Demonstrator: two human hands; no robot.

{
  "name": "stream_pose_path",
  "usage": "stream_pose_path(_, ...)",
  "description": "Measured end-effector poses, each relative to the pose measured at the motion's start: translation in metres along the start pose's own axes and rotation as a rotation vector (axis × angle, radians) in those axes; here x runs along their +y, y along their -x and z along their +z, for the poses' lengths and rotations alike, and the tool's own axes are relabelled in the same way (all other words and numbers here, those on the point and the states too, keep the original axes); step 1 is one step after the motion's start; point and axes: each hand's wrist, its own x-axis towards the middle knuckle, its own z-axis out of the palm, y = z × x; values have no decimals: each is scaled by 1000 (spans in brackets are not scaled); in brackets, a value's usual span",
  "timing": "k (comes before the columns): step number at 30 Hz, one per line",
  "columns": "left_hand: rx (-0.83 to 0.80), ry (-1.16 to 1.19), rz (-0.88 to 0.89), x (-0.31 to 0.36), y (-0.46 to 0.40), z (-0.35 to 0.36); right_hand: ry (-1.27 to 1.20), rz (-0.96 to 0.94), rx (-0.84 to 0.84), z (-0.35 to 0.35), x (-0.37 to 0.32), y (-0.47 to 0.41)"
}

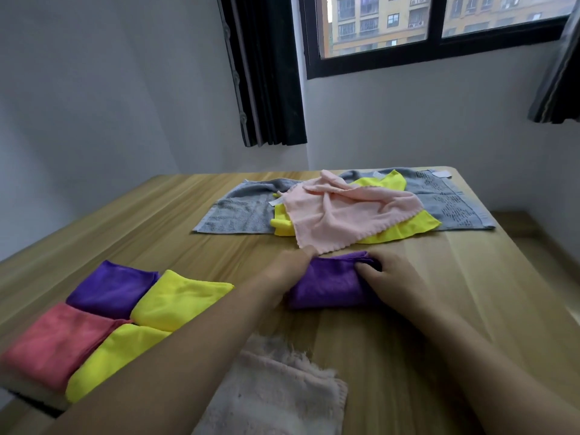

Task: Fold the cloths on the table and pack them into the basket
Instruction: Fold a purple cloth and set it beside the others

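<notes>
A folded purple cloth (pixel 326 285) lies in the middle of the wooden table (pixel 470 277). My left hand (pixel 290 265) grips its left end and my right hand (pixel 387 273) pinches its right end. Behind it a loose pink cloth (pixel 339 215) lies over a yellow cloth (pixel 405 229) and a spread grey towel (pixel 238 215). At the left, folded cloths sit packed side by side: a purple one (pixel 110 288), a yellow one (pixel 179 298), a red one (pixel 53 340) and another yellow one (pixel 113 359). The basket under them is barely visible.
A pale pink fluffy towel (pixel 276 390) lies at the near table edge under my left forearm. The table's right edge runs close to the wall. A window and dark curtains stand behind the table.
</notes>
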Motion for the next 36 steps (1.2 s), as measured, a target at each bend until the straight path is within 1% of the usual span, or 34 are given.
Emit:
stream_pose_path(2, 65, 135, -44, 0, -6, -4, 1, -33, 99, 9, 4, 0)
stream_pose_path(3, 84, 131, -38, 0, -8, -5, 15, -52, 137, 12, 4, -2)
stream_pose_path(4, 103, 82, -25, -1, -12, -5, 28, -78, 168, 14, 6, -4)
stream_pose_path(6, 141, -89, 19, -2, -19, -3, 20, -129, 204, 17, 8, -12)
stream_pose_path(10, 144, -252, 44, -4, -24, 1, -95, -167, 143, 17, 13, -22)
stream_pose_path(12, 168, -266, 38, -2, -23, 2, -77, -152, 122, 19, 14, -23)
stream_pose_path(14, 155, -182, 9, 3, -21, 4, -16, -108, 116, 20, 14, -22)
stream_pose_path(19, 66, 256, -182, 24, -6, 8, 14, -69, 111, 21, 14, -23)
stream_pose_path(20, 60, 301, -208, 28, -4, 8, 15, -69, 111, 20, 15, -22)
stream_pose_path(24, 31, 303, -295, 31, -4, 5, 41, -78, 106, 21, 15, -22)
stream_pose_path(27, 49, 274, -342, 32, -5, 2, 54, -77, 99, 21, 16, -22)
stream_pose_path(31, 17, 207, -349, 33, -5, 3, 55, -87, 97, 21, 16, -22)
stream_pose_path(33, 29, 206, -355, 30, -8, 4, 61, -87, 96, 21, 17, -23)
stream_pose_path(36, 115, 225, -341, 26, -10, 5, 62, -89, 96, 21, 17, -23)
